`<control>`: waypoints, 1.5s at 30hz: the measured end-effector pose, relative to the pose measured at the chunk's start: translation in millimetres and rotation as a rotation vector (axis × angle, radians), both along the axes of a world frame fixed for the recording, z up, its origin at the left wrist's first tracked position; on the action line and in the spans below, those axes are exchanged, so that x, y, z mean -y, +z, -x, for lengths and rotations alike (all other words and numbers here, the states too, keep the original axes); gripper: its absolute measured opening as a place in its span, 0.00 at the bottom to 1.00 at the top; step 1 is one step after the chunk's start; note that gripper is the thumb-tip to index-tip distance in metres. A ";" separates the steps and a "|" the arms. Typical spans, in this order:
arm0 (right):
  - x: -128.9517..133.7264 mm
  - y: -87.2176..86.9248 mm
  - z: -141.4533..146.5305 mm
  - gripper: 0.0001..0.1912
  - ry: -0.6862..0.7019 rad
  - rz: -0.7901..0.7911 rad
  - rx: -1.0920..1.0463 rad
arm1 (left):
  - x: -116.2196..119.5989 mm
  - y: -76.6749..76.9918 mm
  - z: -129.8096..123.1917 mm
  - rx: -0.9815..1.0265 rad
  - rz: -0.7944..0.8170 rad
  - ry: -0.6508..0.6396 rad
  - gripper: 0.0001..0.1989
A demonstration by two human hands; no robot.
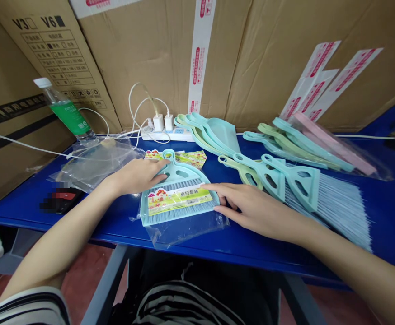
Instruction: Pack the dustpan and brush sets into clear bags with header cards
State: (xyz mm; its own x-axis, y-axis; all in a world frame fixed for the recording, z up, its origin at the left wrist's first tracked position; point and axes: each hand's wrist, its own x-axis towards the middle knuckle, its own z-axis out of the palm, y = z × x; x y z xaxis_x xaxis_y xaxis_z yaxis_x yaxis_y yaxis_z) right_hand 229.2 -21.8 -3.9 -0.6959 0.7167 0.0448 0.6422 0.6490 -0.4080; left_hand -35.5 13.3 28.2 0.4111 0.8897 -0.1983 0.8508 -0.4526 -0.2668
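Observation:
A light blue dustpan [144, 208] lies on the blue table with a brush [170, 215] on top of it and a green and yellow printed card [180, 199] across the bristles. Clear plastic wrap [184, 231] sticks out from below the pan. My left hand [138, 175] touches the pan near its handle, fingers apart, some fingertips on the brush. On the right edge of the pan and card rests my right hand [243, 205], its fingers parted around that edge. More printed cards [195, 158] lie behind the handle.
Loose brushes [308, 189] lie to the right, with stacked dustpans [223, 133] and bagged sets [336, 149] behind. A power strip [180, 134] sits at the back. Plastic bags [99, 162], a bottle [69, 115] and a dark phone-like object [67, 198] are at the left. Cardboard boxes [157, 49] stand behind.

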 end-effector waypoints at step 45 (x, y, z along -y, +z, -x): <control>3.0 4.5 -1.3 0.24 0.046 -0.045 0.049 | 4.3 2.4 -5.1 -0.030 0.008 0.027 0.25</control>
State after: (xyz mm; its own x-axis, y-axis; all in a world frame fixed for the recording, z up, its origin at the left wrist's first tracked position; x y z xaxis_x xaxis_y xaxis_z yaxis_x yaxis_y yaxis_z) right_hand 230.6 -24.8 0.5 -0.7300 0.6823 0.0412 0.6301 0.6950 -0.3463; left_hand -30.4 9.0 30.6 0.3807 0.8989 -0.2170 0.8546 -0.4317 -0.2886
